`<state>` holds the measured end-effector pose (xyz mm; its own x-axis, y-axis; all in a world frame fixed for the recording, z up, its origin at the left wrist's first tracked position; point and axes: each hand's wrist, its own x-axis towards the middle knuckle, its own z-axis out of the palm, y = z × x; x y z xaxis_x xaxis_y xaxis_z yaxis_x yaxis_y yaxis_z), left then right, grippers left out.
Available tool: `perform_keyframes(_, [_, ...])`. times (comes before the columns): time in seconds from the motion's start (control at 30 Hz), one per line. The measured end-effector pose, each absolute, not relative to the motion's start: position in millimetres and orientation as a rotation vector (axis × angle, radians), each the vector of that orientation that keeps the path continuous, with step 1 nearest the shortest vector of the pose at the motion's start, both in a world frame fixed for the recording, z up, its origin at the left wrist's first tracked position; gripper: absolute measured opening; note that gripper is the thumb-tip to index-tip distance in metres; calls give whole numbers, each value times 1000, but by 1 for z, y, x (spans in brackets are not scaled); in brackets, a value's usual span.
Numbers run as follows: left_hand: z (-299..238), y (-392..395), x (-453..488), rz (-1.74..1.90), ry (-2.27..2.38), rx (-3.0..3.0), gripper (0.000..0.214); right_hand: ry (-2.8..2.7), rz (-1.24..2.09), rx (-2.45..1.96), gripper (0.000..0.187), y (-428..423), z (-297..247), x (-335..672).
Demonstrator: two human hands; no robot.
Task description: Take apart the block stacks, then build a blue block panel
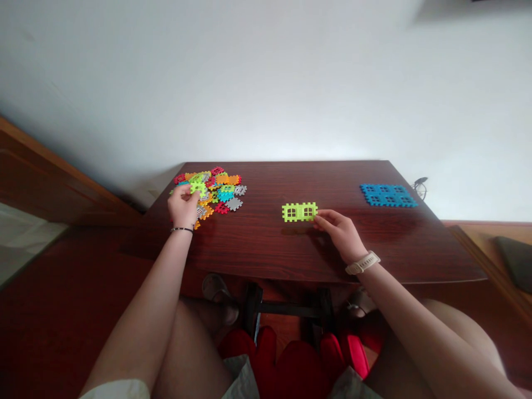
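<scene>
A lime-green strip of two joined waffle blocks [299, 211] sits near the middle of the dark wood worktop [257, 249]. The half-curled fingers of the right hand [336, 230] touch its right end, perhaps steadying it, though whether they grip it cannot be told. Toward the left edge, the left hand [183, 205] closes around a lime-green block [198, 189] over a heap of multicoloured waffle blocks [228, 179]. A flat blue waffle-block panel [388, 195] lies near the far right corner.
</scene>
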<state>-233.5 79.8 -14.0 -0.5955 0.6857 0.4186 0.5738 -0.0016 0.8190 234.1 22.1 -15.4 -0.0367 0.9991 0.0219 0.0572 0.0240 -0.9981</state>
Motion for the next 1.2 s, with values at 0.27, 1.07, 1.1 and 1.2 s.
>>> perform_keyframes(0.27, [-6,66,-158,1713,1451,1059,45,-1272,1193,-1204,55,22,-15,232])
perform_keyframes(1.07, [-2,31,-54,1286,1238,1258,49,-1265,1184,-1174,52,21,-18,230])
perform_keyframes(1.1, [-2,30,-53,1276,1234,1271,49,-1262,1185,-1173,53,21,-17,230])
perform_keyframes(1.2, [-4,29,-49,1243,1226,1293,47,-1255,1191,-1176,52,21,-17,230])
